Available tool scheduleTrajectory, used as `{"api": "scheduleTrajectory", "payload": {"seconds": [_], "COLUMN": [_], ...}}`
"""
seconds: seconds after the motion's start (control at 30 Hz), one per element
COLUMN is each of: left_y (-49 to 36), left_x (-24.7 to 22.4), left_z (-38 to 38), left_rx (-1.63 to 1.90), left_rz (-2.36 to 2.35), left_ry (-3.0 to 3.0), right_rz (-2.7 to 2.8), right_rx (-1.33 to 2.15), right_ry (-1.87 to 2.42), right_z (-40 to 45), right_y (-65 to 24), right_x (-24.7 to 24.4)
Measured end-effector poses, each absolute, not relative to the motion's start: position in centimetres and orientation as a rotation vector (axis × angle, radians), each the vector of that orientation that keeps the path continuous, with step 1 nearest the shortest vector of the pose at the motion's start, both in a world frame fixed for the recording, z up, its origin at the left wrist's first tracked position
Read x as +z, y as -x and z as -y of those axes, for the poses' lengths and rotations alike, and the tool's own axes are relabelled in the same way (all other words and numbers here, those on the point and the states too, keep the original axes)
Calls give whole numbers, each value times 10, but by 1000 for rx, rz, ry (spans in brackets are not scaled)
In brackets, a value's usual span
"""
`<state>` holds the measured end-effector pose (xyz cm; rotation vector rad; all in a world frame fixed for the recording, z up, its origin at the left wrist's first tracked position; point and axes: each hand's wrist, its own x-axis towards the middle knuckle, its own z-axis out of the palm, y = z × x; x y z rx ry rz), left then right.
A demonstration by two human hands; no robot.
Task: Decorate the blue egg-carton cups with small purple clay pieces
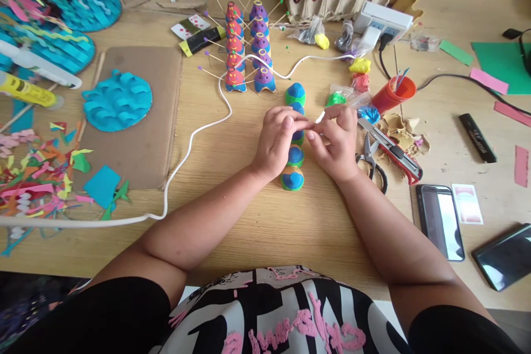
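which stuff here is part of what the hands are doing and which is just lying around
Likely part of it:
- left hand and right hand, fingertips close together
- blue-and-green figures, lined up beneath the hands
- perhaps the green lump just beyond

Seemingly just lying about:
- phone
- green sheet
- playing cards

The row of small, domed clay-like pieces [296, 154] is showing blue above green, while the upright red-topped figures [234, 61] and upright purple-topped figures [261, 43] are sharing blue bases. The rippled oval piece [117, 100] is showing turquoise, and the printed cloth shirt [286, 315] is carrying pink lettering over black and white shapes.
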<state>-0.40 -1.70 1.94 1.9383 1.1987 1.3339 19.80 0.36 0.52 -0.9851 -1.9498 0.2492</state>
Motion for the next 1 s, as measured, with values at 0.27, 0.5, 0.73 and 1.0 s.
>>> {"api": "scheduleTrajectory", "payload": {"seconds": [0.27, 0.5, 0.73, 1.0], "left_y": [5, 5, 4, 2], "left_x": [19, 23, 23, 25], "left_z": [19, 20, 20, 20], "left_rx": [1286, 1321, 1335, 1251], "left_rz": [-1201, -1212, -1232, -1070], "left_ry": [-2030, -1995, -1927, -1934], "right_rz": [1918, 1833, 1763, 1753], "right_rx": [95, 13, 61, 163], "right_ry": [1120, 1198, 1173, 1075], "right_z": [-5, -9, -10, -6], "right_y": [-200, -206, -209, -199], "right_x": [1, -4, -7, -4]}}
